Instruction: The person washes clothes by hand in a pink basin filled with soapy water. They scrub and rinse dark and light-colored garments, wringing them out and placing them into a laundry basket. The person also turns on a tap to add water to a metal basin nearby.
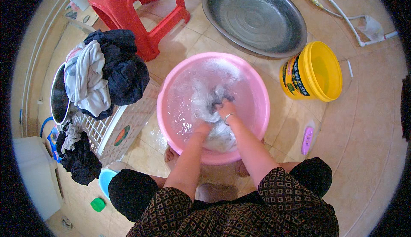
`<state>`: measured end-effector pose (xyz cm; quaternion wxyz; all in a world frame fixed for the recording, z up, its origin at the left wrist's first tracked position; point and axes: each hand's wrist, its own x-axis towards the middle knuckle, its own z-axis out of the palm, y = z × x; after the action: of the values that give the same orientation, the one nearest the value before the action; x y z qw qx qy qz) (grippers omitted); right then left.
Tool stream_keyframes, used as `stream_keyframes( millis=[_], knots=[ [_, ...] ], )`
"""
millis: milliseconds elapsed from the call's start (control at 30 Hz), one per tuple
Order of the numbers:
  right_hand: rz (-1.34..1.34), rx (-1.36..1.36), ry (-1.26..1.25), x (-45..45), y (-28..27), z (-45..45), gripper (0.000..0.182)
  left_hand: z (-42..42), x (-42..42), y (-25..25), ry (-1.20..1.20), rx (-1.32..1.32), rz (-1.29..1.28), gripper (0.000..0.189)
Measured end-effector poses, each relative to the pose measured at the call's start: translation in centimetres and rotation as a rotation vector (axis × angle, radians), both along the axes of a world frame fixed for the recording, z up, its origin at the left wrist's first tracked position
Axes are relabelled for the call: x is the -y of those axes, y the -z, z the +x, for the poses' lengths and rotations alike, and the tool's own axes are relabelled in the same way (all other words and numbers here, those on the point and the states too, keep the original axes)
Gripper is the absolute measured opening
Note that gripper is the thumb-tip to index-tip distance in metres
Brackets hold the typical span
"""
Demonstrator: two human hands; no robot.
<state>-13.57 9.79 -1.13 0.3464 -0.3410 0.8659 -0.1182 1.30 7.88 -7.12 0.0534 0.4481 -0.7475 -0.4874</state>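
A pink plastic basin with soapy water stands on the floor between my knees. White and grey wet cloth lies in the water, with suds around it. My right hand, a bracelet at its wrist, grips a darker grey part of this cloth near the middle of the basin. Lower and to the left, my left hand reaches into the water against the cloth; its fingers are hidden, so its grip cannot be made out. More pale cloth lies under the water between my forearms.
Dark and white clothes are heaped on a white plastic basket at left, near a red stool. A grey metal basin holds water beyond. Right are a yellow bucket and a purple brush. A light-blue basin sits lower left.
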Motion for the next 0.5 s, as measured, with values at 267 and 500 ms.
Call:
stream_keyframes(
  millis=[267,500],
  knots=[
    [-0.919,0.730,1.042,-2.1,-2.4,-2.4,0.037,3.8,4.6,-7.4,-0.025,0.382,0.546,0.038],
    [-0.372,0.095,0.527,-5.0,1.2,-6.1,0.056,1.0,7.0,-9.3,-0.187,0.196,-0.018,0.039]
  ],
)
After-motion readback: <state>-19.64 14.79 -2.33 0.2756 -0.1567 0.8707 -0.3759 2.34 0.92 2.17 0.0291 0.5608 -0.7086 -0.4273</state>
